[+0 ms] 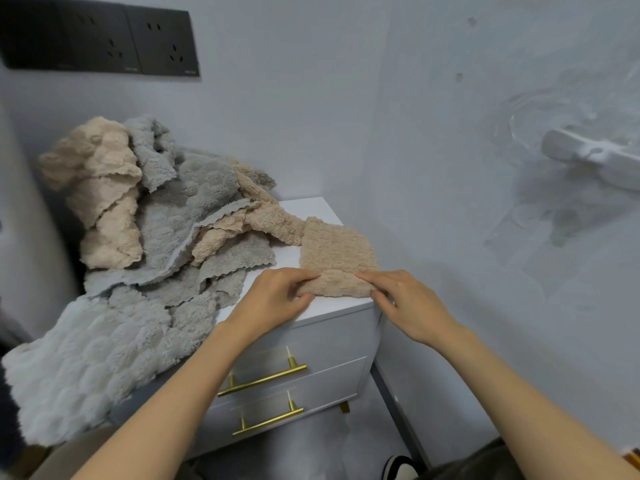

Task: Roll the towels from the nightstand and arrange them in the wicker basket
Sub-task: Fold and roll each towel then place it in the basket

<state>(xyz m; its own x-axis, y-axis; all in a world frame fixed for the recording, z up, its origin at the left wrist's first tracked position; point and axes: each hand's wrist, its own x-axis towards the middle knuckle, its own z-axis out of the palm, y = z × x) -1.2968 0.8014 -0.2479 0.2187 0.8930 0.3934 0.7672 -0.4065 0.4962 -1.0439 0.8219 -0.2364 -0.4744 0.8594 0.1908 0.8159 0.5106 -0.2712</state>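
A beige fluffy towel (336,247) lies flat at the front right corner of the white nightstand (311,209). Its near edge is folded over into a small roll. My left hand (277,296) pinches the roll's left end. My right hand (401,299) pinches its right end, fingers lying over the fold. A heap of grey towels (183,216) and beige towels (104,188) covers the left part of the nightstand, and one pale grey towel (86,362) hangs over its front left edge. No wicker basket is in view.
The nightstand has two drawers with gold bar handles (263,379). The wall rises close behind and to the right, with black sockets (104,36) at upper left and a white fixture (595,157) at right. A shoe (398,467) shows on the floor.
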